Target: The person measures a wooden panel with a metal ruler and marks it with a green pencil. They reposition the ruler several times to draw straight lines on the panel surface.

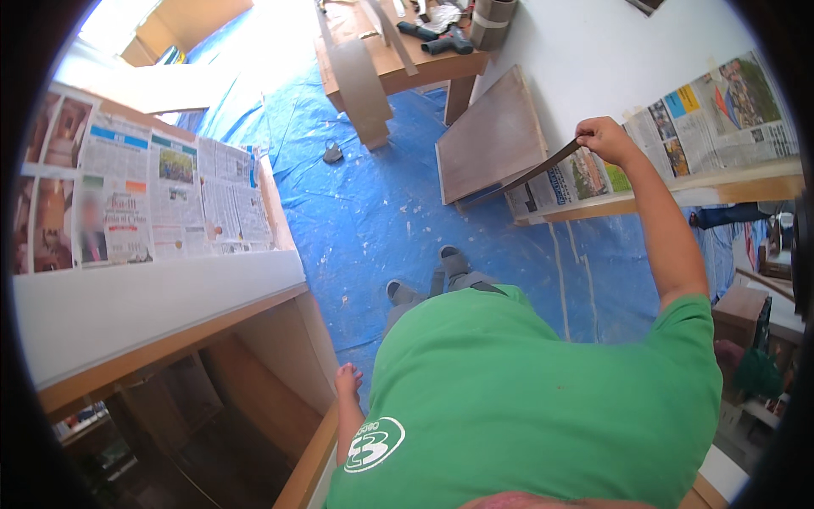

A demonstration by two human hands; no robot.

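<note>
— Where's the strip?

— The dark strip (530, 174) runs down-left from my right hand (604, 137), its far end near the brown board (492, 136) leaning by the wall.

— Your grip?

— Fingers pinch its upper end. My left hand (347, 380) hangs low, well apart, by the cabinet edge (309, 462); I can't tell its fingers.

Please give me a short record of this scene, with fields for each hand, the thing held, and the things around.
right hand: raised, gripping one end of a long thin dark strip
strip: runs from the hand down toward the brown board leaning against the white wall
left hand: low, empty, by the edge of a wooden cabinet
floor: blue tarp
nearby: newspaper sheets taped over the white surfaces, cordless drill on a wooden table
clothing: green shirt
</note>
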